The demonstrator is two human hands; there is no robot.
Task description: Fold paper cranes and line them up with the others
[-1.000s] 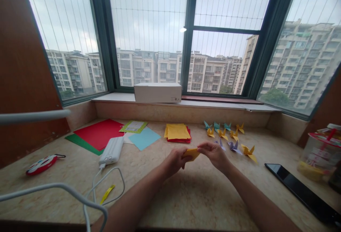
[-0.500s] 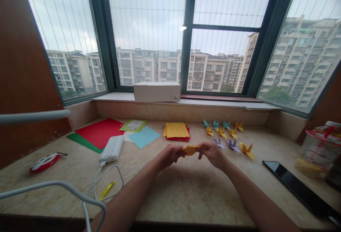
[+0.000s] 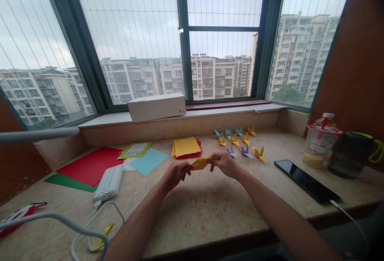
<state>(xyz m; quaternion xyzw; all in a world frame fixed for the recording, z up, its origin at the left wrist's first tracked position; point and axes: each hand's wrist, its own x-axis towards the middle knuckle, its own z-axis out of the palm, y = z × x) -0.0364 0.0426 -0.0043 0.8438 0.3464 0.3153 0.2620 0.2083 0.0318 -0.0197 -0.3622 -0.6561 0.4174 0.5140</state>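
Between my two hands is a small folded piece of yellow origami paper [image 3: 200, 164], held above the counter. My left hand [image 3: 177, 173] pinches its left end, and my right hand [image 3: 223, 164] grips the right end. Just behind it lies a stack of yellow paper [image 3: 186, 147] with red sheets under it. Several folded paper cranes stand beyond my right hand in loose rows: a blue crane [image 3: 228, 133], a purple crane [image 3: 246, 151] and a larger yellow crane [image 3: 259, 154] among them.
On the left lie red paper [image 3: 93, 166], green paper [image 3: 70, 182], light blue paper [image 3: 150, 161] and a white power bank [image 3: 109, 182] with a cable. To the right are a phone [image 3: 306, 181], a plastic cup [image 3: 319, 145] and a dark bottle [image 3: 349, 155]. A white box [image 3: 157, 107] rests on the sill.
The view has turned to the right, so everything appears shifted left and the dark bottle shows more fully. Both hands keep hold of the folded yellow paper.
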